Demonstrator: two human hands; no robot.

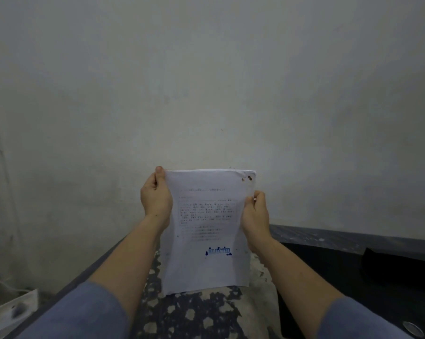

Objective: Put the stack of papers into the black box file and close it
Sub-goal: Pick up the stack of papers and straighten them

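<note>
I hold a stack of white papers (207, 231) upright in front of me, above the table. The top sheet carries printed text and a blue "REJECTED" stamp near its bottom. My left hand (155, 195) grips the stack's upper left edge, thumb at the top corner. On the other side, my right hand (255, 216) pinches the right edge a little lower. The black box file (341, 272) lies flat on the table to the right, below my right forearm; whether it is open or shut I cannot tell.
The table (206, 314) has a worn, mottled dark-and-pale top and runs along a plain pale wall. A round metal fitting (413, 329) sits on the file's near right corner. White fabric and a cable (8, 307) lie on the floor at the left.
</note>
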